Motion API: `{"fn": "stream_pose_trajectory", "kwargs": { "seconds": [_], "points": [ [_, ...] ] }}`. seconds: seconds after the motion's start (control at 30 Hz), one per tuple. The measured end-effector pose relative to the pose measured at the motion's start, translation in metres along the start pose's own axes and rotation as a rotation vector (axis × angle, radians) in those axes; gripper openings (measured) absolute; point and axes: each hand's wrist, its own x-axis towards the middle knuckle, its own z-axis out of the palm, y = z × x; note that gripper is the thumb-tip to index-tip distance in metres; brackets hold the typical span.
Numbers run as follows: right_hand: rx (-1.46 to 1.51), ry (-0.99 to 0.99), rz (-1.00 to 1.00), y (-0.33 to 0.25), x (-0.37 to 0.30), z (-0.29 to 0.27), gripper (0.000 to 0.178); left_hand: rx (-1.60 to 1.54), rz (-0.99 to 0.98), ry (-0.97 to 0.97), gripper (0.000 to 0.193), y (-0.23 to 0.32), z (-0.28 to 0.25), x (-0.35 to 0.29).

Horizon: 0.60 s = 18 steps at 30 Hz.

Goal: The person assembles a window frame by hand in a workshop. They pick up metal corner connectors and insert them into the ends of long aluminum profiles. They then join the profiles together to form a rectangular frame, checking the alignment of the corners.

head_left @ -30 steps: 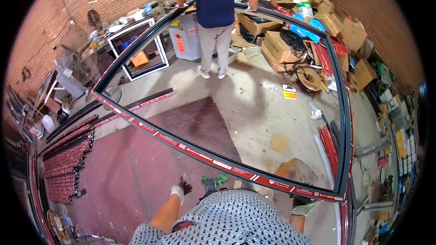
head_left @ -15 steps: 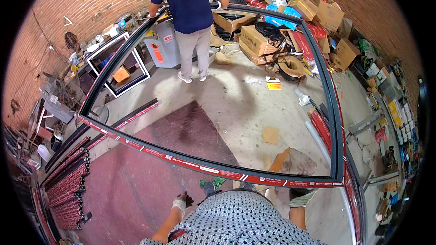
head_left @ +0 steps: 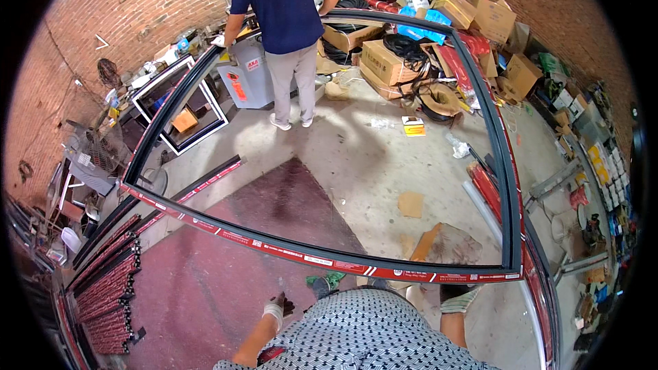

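Observation:
A large dark window frame (head_left: pixel 322 255) with red taped edges hangs level in front of me, its near rail crossing just above my patterned shirt. My right hand (head_left: pixel 458 299), in a light glove, is closed under the near rail by its right corner. My left hand (head_left: pixel 276 308), gloved white with a dark palm, hangs below the rail and does not touch it; its fingers are too small to read. At the far end a person in a blue shirt (head_left: pixel 284 7) stands with a hand at the frame's far left corner (head_left: pixel 221 41).
Dark red profile bars (head_left: pixel 103 294) lie stacked at the left. A white-edged frame (head_left: pixel 179 113) leans by the brick wall. Cardboard boxes (head_left: pixel 384 62) and coiled black strips are piled at the back right. More profiles (head_left: pixel 490 192) and cardboard scraps lie on the concrete floor.
The frame and the person in blue have shifted left in view, and the frame now reaches farther across the picture. My hands stay where they were.

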Motion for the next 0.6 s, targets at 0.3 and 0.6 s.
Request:
{"fn": "stream_pose_trajectory", "kwargs": {
  "seconds": [0.3,0.6],
  "points": [
    [-0.012,0.092,-0.039,0.004,-0.002,-0.009,0.083,-0.081,-0.057,-0.008,0.033,0.001,-0.001,0.004],
    [-0.035,0.131,-0.004,0.004,0.004,-0.008,0.083,0.03,0.016,-0.005,0.036,0.014,0.022,-0.018]
  ]
}}
